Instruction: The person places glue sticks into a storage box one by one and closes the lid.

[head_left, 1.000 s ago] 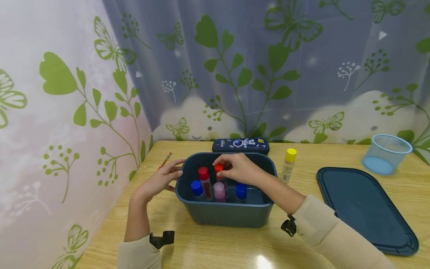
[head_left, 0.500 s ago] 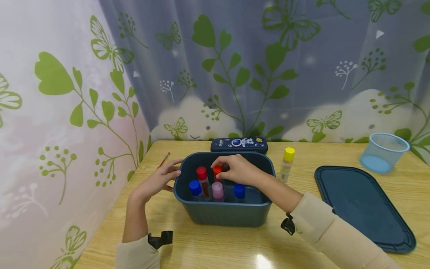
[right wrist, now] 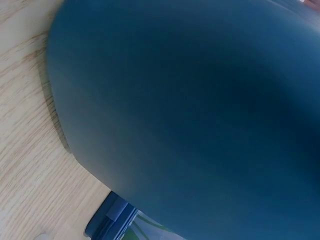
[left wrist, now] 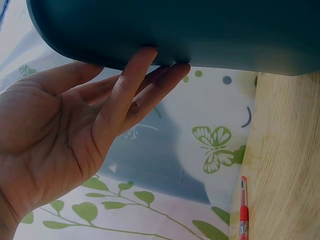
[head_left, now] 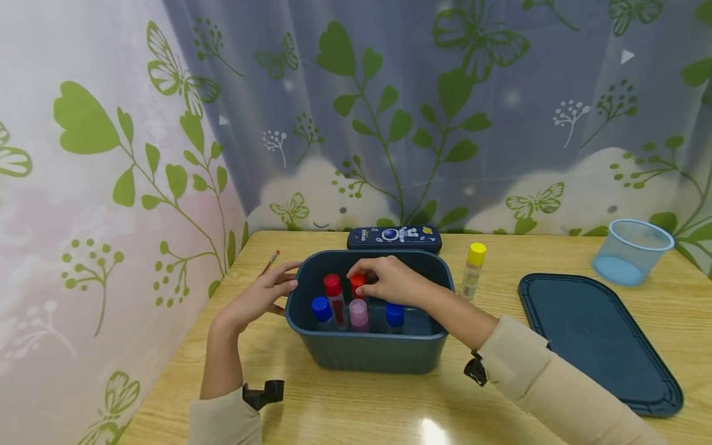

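Note:
A dark blue-green plastic bin stands on the table with several capped tubes upright inside. My right hand reaches over the bin and pinches the red cap of a tube between thumb and fingers. Near it stand another red-capped tube, a pink-capped tube and two blue-capped ones, left and right. My left hand touches the bin's left end with its fingers extended; the left wrist view shows fingertips against the outer wall. The right wrist view shows mainly the bin wall, my right hand hidden.
Behind the bin lies a dark pencil case with an astronaut print. A yellow-capped tube stands right of the bin. Farther right are a dark flat lid and a light blue mesh cup. A red pen lies at left.
The head view has shifted slightly. My right hand keeps its pinch on the red cap, and my left hand stays at the bin's left end.

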Available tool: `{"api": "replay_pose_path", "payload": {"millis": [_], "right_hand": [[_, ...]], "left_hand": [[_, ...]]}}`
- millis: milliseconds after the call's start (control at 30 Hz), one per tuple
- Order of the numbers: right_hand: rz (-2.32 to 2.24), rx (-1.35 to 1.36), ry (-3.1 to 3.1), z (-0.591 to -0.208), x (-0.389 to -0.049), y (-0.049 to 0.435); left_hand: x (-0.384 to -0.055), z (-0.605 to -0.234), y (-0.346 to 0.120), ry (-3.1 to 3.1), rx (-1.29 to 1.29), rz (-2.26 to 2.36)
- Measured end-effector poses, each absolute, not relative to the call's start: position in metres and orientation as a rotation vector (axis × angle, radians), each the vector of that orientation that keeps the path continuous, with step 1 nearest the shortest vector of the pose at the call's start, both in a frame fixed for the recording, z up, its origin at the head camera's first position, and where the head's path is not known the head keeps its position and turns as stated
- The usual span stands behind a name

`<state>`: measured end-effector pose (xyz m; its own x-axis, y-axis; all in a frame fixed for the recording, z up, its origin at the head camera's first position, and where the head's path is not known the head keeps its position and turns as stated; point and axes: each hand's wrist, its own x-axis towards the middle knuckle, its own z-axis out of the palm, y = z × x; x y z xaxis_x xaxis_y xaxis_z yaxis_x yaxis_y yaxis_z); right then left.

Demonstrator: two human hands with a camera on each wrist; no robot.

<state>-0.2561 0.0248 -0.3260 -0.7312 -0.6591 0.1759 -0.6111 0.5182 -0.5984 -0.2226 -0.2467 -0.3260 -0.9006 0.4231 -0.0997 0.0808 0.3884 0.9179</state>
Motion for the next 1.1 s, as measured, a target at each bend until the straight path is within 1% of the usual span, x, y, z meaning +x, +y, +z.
{"api": "replay_pose_path", "payload": {"millis": [400, 633, 733, 900, 1100], "right_hand": [[-1.102, -1.123, 2.641, -0.324, -0.256, 0.028], [-1.173, -1.166, 2.661, -0.311, -0.254, 0.04], [-1.207, -1.144, 2.707, -0.3, -0.252, 0.053], [-1.278, -1.028, 2.766, -0.281, -0.248, 0.084], [-1.239, -0.914, 2.887, -0.272, -0.25, 0.132]], "left_hand": [[-0.222, -0.326, -0.245, 2.328, 0.435, 1.512], [-0.223, -0.33, -0.246, 2.329, 0.44, 1.519], [-0.224, -0.329, -0.246, 2.332, 0.44, 1.519], [-0.224, -0.328, -0.246, 2.342, 0.432, 1.513], [-0.224, -0.328, -0.247, 2.342, 0.433, 1.512]]}}
